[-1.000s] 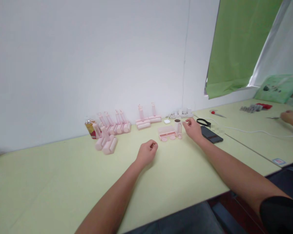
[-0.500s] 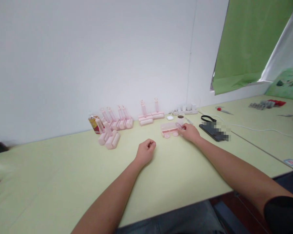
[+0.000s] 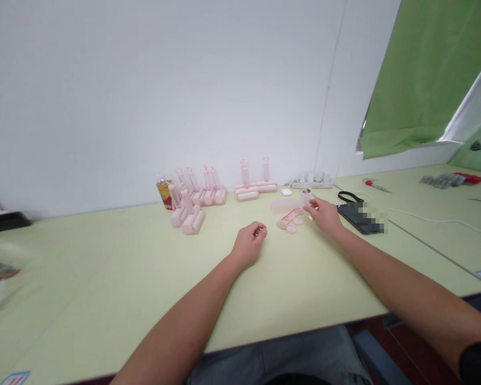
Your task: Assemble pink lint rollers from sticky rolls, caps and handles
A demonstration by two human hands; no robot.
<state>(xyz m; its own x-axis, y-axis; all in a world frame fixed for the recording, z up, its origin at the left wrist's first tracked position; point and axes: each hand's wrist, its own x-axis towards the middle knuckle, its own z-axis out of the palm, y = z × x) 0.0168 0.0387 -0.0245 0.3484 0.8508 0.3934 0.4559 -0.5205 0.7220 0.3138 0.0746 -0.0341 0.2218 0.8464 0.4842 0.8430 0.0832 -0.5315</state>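
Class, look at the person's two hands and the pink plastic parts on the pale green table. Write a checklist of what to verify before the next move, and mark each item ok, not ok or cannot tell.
1. Right hand has reached the loose pink parts: ok.
2. Right hand has a firm grip on a part: cannot tell, blurred.
3. Left hand is curled and resting on the table, apart from the parts: ok.
4. Phone lies close to the right hand's wrist: not ok, could be nudged.
5. Assembled pink pieces and the bottle stand out of both hands' way: ok.
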